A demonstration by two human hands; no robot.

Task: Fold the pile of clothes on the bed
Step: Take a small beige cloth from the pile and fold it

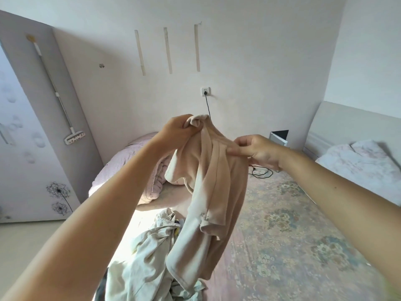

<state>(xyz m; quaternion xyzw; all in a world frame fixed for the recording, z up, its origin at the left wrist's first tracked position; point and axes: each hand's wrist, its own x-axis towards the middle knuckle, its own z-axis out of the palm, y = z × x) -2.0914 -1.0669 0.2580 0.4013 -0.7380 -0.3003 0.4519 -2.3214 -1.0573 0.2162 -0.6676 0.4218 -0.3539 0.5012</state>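
A beige garment (208,192) hangs in the air over the bed (293,224), crumpled and twisted, its lower end reaching the pile. My left hand (175,130) grips its bunched top edge. My right hand (258,152) pinches the fabric a little lower, to the right. Under it on the bed's near left lies the pile of clothes (147,253), with a pale cream piece on top and darker pieces partly hidden below.
A rolled pink quilt (130,170) lies at the bed's far left, a pillow (360,161) at the far right. A black cable (260,171) runs from the wall socket (205,91) onto the bed. A wardrobe (32,127) stands at left.
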